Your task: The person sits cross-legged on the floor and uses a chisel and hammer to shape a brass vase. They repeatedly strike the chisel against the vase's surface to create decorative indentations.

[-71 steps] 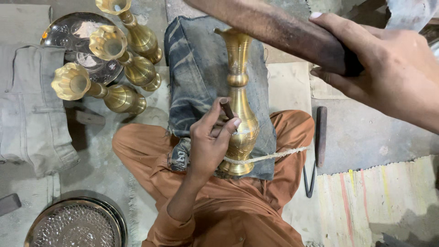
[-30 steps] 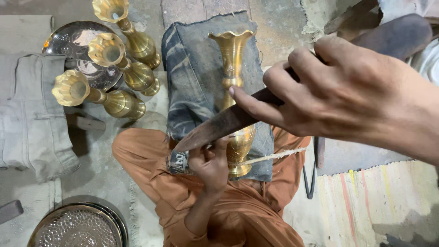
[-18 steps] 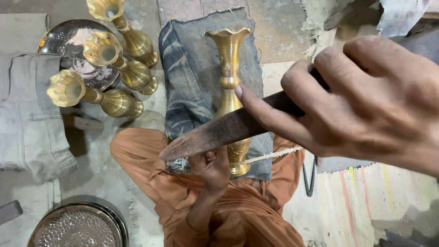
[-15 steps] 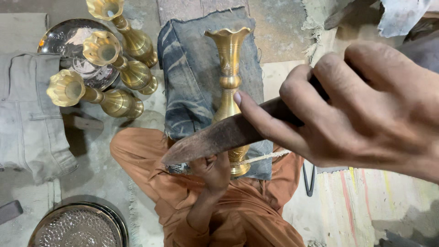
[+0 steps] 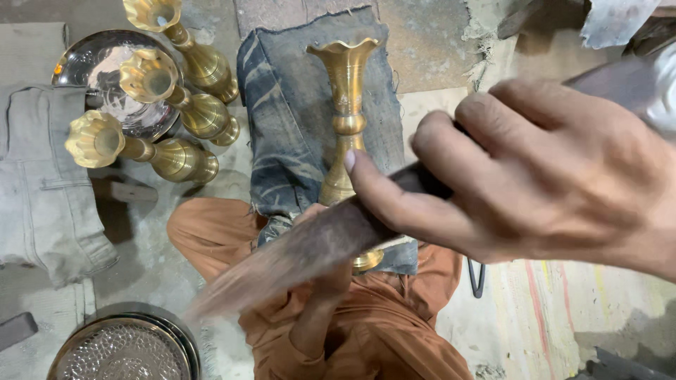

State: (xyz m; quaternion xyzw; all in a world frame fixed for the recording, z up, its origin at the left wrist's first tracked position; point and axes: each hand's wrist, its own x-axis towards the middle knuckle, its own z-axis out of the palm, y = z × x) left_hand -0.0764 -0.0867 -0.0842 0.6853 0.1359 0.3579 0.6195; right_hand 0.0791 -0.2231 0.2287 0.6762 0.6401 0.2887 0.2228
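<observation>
One brass vase [image 5: 346, 119] lies lengthwise on a folded piece of dark denim cloth [image 5: 282, 119], its fluted mouth pointing away from the wearer and its round foot resting over the lap, which is clothed in orange fabric [image 5: 380, 331]. The right hand [image 5: 535, 176] fills the near right of the view; its fingers [image 5: 394, 193] are curled tight around a long, dark, flat tool [image 5: 296, 257], with the forefinger stretched along the upper face. The tool slants down to the left across the lower body of the vase, and its far end is blurred. The left hand [image 5: 331, 271] lies beneath the tool at the foot of the vase; it is largely hidden, so whether its fingers are together or apart cannot be told. Three more brass vases [image 5: 176, 98] lie on their sides to the left of the cloth, close to one another, partly over a shiny round metal tray [image 5: 91, 63]. A pale folded garment [image 5: 42, 190] lies at the far left, and a patterned round metal dish [image 5: 123, 348] sits at the lower left, on the floor.
</observation>
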